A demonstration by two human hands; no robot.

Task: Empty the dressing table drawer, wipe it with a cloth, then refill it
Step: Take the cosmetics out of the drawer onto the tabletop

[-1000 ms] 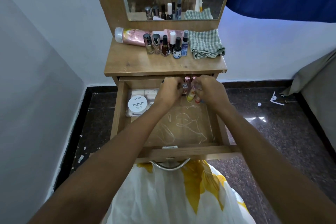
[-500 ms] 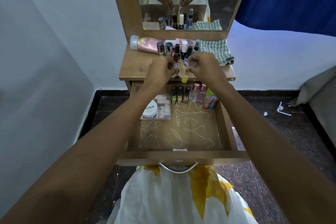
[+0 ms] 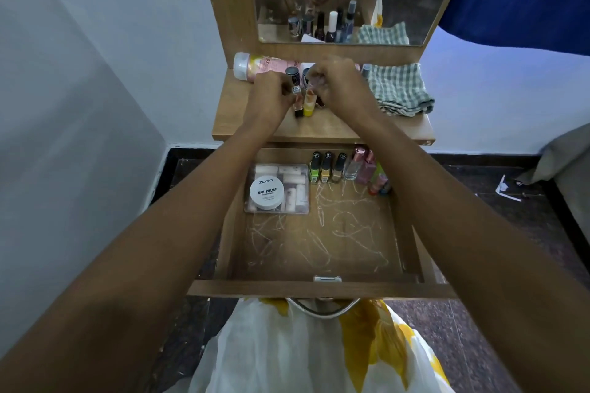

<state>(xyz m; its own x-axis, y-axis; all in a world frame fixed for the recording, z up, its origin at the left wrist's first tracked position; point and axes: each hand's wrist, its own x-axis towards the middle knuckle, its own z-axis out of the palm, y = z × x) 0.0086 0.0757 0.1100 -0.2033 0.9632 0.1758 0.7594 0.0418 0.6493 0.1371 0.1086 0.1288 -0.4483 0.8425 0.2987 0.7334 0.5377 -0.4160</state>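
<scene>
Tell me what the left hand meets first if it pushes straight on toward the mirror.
Most likely the dark-capped bottle standing just beyond the left hand, which grips a small bottle; the pink tube lies behind that. Depth is unclear, so this is a guess.

Home bedroom: mirrored dressing table [image 3: 236, 120]

tabletop [image 3: 242, 120] | pink bottle [image 3: 261, 66] lying at back | small bottles [image 3: 292, 71] upright mid | checked cloth [image 3: 399, 89] right

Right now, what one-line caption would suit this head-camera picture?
Left hand and right hand hold small bottles at the tabletop, above the open, partly emptied drawer.
</scene>
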